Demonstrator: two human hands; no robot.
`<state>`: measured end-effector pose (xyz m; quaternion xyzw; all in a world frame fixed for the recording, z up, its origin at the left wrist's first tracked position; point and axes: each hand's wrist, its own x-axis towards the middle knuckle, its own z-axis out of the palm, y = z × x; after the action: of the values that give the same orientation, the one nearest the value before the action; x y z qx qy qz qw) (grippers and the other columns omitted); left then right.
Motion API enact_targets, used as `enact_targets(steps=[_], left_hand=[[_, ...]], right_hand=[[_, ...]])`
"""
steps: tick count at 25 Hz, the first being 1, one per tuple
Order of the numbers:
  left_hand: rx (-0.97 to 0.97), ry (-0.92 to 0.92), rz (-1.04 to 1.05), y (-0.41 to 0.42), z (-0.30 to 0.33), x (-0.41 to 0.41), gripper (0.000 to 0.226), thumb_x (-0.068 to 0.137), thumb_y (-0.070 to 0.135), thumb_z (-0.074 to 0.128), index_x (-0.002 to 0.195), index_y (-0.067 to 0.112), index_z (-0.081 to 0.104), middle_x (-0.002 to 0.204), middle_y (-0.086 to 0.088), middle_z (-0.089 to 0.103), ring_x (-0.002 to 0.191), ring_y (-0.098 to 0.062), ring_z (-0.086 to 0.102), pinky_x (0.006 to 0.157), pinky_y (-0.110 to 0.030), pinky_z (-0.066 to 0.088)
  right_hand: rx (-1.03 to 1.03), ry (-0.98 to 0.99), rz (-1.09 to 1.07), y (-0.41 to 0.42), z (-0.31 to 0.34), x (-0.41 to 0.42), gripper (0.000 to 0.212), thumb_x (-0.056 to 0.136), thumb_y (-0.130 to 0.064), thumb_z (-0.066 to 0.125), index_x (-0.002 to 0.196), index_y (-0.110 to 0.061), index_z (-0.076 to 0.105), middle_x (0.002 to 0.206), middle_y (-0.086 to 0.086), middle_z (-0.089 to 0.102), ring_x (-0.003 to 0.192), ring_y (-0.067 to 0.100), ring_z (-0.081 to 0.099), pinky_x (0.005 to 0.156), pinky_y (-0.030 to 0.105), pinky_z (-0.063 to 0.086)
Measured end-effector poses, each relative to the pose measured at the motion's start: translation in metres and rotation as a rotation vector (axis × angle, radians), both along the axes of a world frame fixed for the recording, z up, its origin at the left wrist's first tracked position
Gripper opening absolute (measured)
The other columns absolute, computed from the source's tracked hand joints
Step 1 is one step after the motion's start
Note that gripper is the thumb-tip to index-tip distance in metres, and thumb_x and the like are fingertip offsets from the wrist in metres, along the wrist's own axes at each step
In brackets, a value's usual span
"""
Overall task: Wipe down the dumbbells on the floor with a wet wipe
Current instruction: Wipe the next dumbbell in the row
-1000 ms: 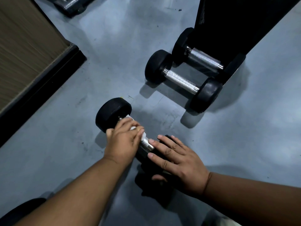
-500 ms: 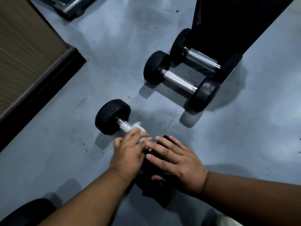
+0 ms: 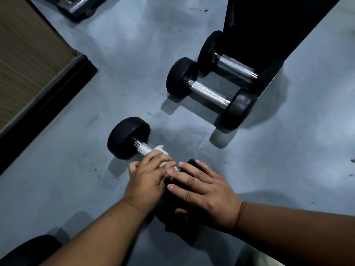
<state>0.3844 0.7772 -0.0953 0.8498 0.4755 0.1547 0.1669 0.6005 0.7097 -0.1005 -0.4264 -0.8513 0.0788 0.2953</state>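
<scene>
A black dumbbell [image 3: 128,137] with a knurled metal handle lies on the grey floor in front of me. My left hand [image 3: 148,181] curls around the near part of the handle with a white wet wipe [image 3: 160,149] wrapped under its fingers. My right hand [image 3: 203,189] lies flat with spread fingers on the dumbbell's near black head, which it mostly hides. Two more dumbbells rest farther off: one [image 3: 209,93] in the open, another [image 3: 234,66] partly beneath a black bench.
A black bench or rack [image 3: 269,25] rises at the upper right. A wooden panel with a black base [image 3: 38,73] runs along the left. More metal equipment [image 3: 80,6] lies at the top left. A dark rounded object [image 3: 28,250] sits at the bottom left corner.
My left hand slid with the wipe along the handle from the far head toward the near head, uncovering the far part of the handle. My right hand stayed on the near head.
</scene>
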Motion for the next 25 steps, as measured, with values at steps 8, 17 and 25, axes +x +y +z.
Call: enact_targets(steps=[8, 17, 25], left_hand=[[-0.083, -0.091, 0.149, -0.007, 0.006, 0.017, 0.032, 0.098, 0.041, 0.047, 0.092, 0.030, 0.077, 0.108, 0.017, 0.066, 0.124, -0.008, 0.051, 0.090, -0.040, 0.029], [0.021, 0.005, 0.007, -0.006, 0.003, 0.003, 0.030, 0.099, 0.042, 0.048, 0.105, 0.034, 0.076, 0.115, 0.019, 0.066, 0.126, -0.011, 0.053, 0.085, -0.039, 0.030], [-0.041, -0.003, 0.109, -0.005, 0.007, 0.006, 0.030, 0.097, 0.043, 0.048, 0.104, 0.034, 0.077, 0.115, 0.019, 0.065, 0.129, -0.009, 0.048, 0.089, -0.042, 0.033]], right_hand=[[-0.004, 0.007, 0.015, -0.001, 0.000, 0.000, 0.047, 0.101, -0.047, 0.071, 0.139, -0.020, 0.069, 0.157, 0.004, 0.054, 0.150, 0.027, 0.044, 0.112, 0.057, 0.046], [-0.007, -0.008, 0.056, -0.002, 0.000, 0.000, 0.042, 0.104, -0.042, 0.066, 0.141, -0.022, 0.068, 0.157, 0.003, 0.053, 0.151, 0.028, 0.043, 0.113, 0.059, 0.044], [-0.034, -0.032, 0.093, -0.003, 0.000, 0.001, 0.039, 0.110, -0.033, 0.052, 0.147, -0.023, 0.062, 0.162, 0.001, 0.048, 0.154, 0.028, 0.038, 0.116, 0.060, 0.040]])
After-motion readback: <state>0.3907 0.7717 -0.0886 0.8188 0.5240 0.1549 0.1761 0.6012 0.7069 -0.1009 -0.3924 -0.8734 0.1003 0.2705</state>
